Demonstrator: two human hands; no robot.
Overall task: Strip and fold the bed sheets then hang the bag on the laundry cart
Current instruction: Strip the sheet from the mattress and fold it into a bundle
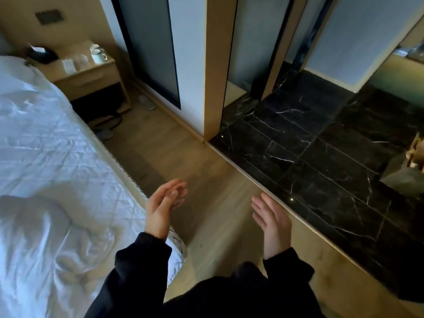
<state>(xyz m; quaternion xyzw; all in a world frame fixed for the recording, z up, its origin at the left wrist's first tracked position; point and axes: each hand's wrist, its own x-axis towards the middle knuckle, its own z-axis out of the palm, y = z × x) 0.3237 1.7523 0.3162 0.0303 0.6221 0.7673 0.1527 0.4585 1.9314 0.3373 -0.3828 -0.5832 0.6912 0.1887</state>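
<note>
The bed fills the left side, covered by a crumpled white sheet with a bunched fold near its foot. My left hand hovers just past the bed's corner over the wooden floor, palm turned inward, fingers apart, holding nothing. My right hand is raised opposite it, about a forearm's width to the right, fingers spread and empty. Both arms wear black sleeves. No bag or laundry cart is in view.
A wooden nightstand with white cups and a dark tissue box stands at the bed's head, slippers on the floor below it. A wooden aisle runs beside the bed. Black marble flooring lies right, behind a pillar.
</note>
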